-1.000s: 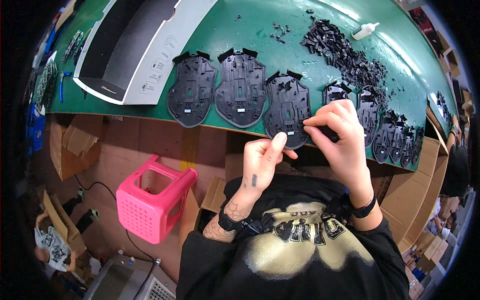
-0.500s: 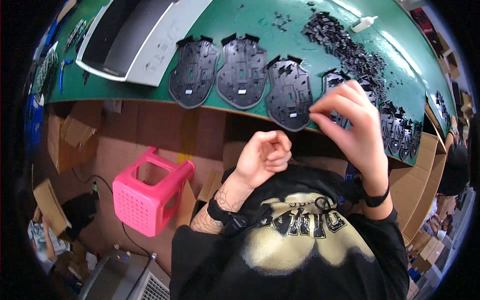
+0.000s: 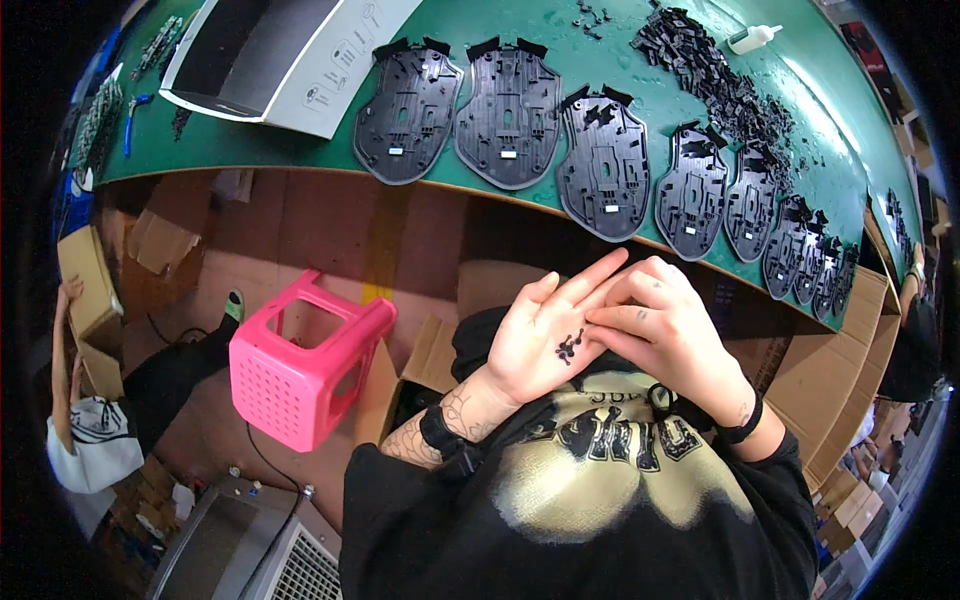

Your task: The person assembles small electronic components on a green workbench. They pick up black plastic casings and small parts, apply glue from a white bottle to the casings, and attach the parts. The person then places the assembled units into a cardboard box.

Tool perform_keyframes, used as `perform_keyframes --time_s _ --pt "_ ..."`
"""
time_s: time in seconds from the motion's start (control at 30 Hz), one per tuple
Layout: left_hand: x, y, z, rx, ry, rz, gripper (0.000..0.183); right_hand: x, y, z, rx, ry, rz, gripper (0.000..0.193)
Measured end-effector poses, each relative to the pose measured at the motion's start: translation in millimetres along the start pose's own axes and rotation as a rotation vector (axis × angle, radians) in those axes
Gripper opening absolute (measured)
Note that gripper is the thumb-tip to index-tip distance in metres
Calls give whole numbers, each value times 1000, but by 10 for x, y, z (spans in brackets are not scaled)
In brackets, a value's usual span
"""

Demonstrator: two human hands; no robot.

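Observation:
My left hand (image 3: 537,352) is palm up in front of my chest, its fingers stretched out. Several tiny black screw-like pieces (image 3: 569,346) lie loose on that palm. Over the base of the left fingers, my right hand (image 3: 672,328) is closed in a pinch beside the pieces; whatever sits between its fingertips is too small to make out. Beyond both hands, a row of black plastic shells runs along the table edge. The nearest shell (image 3: 604,175) has a small white label; another shell (image 3: 692,190) stands to its right.
The green table (image 3: 260,150) also bears a pile of small black parts (image 3: 700,60), a white bottle (image 3: 753,39) and a large white-and-black casing (image 3: 300,75). A pink stool (image 3: 300,370) stands at the left below, near another person's arm (image 3: 62,350). Cardboard (image 3: 840,370) is at the right.
My right hand has come back from the shells to my left palm. My left hand has opened from a loose curl, revealing the small black pieces. The view has shifted slightly.

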State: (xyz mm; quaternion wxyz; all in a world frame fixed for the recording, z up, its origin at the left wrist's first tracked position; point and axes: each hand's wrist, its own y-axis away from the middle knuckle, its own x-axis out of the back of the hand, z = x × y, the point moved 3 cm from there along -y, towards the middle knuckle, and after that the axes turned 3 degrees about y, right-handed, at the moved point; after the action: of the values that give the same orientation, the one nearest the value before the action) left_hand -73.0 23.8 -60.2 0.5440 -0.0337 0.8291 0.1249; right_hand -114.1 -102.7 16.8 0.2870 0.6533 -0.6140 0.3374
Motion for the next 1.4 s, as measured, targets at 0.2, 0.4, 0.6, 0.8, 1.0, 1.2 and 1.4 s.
perform_keyframes --time_s 0.2,0.4,0.6,0.8,1.0,1.2,1.4 --pt "-38 29 -61 -29 -251 72 78 -78 14 -74 -64 82 -99 14" --pt "-86 59 -6 -48 -412 92 73 -78 -131 -255 54 280 -256 13" --pt "-166 93 78 -103 -364 36 71 -29 -307 -298 150 159 -221 20" --pt "38 130 564 -252 -503 231 49 363 -743 -106 -104 -185 157 15" --pt "-289 -44 841 -515 -1216 439 54 262 -1074 179 -227 -202 319 14" --pt "-354 -200 892 -615 -1184 513 31 186 -1098 143 -251 -104 341 13" --pt "-371 -237 899 -680 -1131 422 26 133 -1127 142 -120 -35 320 8"
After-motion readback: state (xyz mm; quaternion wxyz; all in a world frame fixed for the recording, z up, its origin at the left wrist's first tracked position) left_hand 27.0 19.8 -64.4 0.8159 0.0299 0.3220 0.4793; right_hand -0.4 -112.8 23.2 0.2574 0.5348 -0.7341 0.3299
